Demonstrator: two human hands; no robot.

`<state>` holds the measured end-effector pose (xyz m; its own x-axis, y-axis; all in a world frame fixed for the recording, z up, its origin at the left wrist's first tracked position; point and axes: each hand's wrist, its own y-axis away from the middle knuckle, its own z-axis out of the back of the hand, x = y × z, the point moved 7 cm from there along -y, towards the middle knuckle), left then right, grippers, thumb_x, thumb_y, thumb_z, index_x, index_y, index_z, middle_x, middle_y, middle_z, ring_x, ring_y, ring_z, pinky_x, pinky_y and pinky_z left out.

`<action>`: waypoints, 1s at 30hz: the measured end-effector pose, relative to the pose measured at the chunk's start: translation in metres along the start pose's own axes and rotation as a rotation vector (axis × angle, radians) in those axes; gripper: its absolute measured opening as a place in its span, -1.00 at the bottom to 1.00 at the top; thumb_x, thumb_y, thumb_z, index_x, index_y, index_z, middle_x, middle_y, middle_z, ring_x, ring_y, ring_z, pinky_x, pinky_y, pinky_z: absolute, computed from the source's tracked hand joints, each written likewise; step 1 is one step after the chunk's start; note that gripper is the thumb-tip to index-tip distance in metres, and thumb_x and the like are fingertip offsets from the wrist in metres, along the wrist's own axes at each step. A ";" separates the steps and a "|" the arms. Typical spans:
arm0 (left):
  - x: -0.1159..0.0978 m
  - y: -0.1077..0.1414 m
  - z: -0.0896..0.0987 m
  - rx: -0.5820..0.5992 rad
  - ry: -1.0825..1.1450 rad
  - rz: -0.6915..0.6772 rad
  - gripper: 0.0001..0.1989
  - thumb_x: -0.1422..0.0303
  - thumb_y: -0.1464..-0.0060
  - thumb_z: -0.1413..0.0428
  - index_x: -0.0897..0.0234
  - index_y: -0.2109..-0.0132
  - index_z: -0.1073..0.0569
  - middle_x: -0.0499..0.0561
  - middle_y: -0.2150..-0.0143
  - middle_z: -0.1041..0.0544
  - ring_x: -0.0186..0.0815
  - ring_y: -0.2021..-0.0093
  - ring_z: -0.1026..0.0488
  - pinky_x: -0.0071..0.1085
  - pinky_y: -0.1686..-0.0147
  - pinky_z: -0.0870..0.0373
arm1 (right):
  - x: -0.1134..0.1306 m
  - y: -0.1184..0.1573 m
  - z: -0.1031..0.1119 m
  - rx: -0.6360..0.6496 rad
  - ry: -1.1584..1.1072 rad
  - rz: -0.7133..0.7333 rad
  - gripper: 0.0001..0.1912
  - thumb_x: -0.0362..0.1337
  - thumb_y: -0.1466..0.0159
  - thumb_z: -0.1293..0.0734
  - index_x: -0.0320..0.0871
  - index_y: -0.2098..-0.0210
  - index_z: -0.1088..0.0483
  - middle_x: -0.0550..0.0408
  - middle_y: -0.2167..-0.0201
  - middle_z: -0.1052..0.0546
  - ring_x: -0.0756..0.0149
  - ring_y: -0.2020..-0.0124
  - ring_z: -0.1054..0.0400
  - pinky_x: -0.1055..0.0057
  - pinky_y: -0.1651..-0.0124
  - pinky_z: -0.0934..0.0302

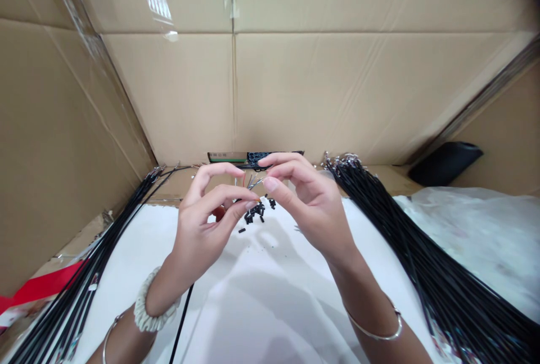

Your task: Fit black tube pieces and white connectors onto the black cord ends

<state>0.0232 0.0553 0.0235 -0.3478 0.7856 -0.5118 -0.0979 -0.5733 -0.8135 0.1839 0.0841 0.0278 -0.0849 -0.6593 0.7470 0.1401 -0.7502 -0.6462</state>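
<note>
My left hand (211, 212) is closed in a pinch, thumb against index finger, on the stripped end of a black cable (183, 319). The cable runs down from under this hand to the front edge of view. Thin coloured and silvery wires (253, 182) fan out between the two hands. My right hand (312, 201) pinches the tip of one thin wire between thumb and fingers; the exact contact is partly hidden. Below the fingertips, several short black tube pieces (254, 212) lie loose on the white work surface (253, 308).
Bundles of black cables with bared ends lie at the left (105, 251) and right (405, 240). Cardboard walls (295, 88) enclose the back and sides. A black object (445, 164) and clear plastic sheeting (476, 234) sit at right, a red strip (46, 285) at left.
</note>
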 end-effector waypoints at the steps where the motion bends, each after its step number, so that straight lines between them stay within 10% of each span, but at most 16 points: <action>1: 0.000 0.000 0.000 0.000 -0.004 -0.002 -0.85 0.57 -0.18 -0.25 0.21 0.22 -0.61 0.01 0.02 -0.44 -0.68 0.60 -0.29 -0.62 0.68 -0.30 | -0.001 0.000 0.000 -0.001 0.001 -0.009 -0.93 -0.28 -0.34 -0.41 -0.05 0.31 -0.50 0.02 0.05 -0.58 0.18 -0.06 -0.43 0.19 -0.04 -0.30; 14: 0.000 0.000 0.001 -0.021 -0.024 -0.003 -0.85 0.57 -0.19 -0.23 0.22 0.21 -0.59 0.01 0.04 -0.46 -0.67 0.60 -0.29 -0.65 0.68 -0.30 | -0.001 0.000 0.000 -0.010 0.014 -0.007 -0.90 -0.33 -0.32 -0.40 -0.07 0.35 -0.48 -0.01 0.05 -0.59 0.18 -0.03 -0.46 0.20 0.01 -0.35; 30: 0.009 -0.001 0.017 -0.180 0.033 0.094 -0.91 0.49 -0.24 -0.21 0.22 0.12 -0.54 -0.01 0.06 -0.46 -0.65 0.58 -0.32 -0.64 0.68 -0.29 | 0.026 0.015 -0.021 -0.073 0.338 0.434 -0.85 -0.46 -0.29 -0.35 -0.07 0.30 -0.41 -0.12 -0.04 -0.57 0.15 0.09 -0.43 0.12 0.05 -0.38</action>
<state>0.0047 0.0592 0.0241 -0.3161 0.7397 -0.5941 0.1027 -0.5958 -0.7965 0.1626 0.0551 0.0340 -0.3484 -0.8789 0.3259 0.1652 -0.3998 -0.9016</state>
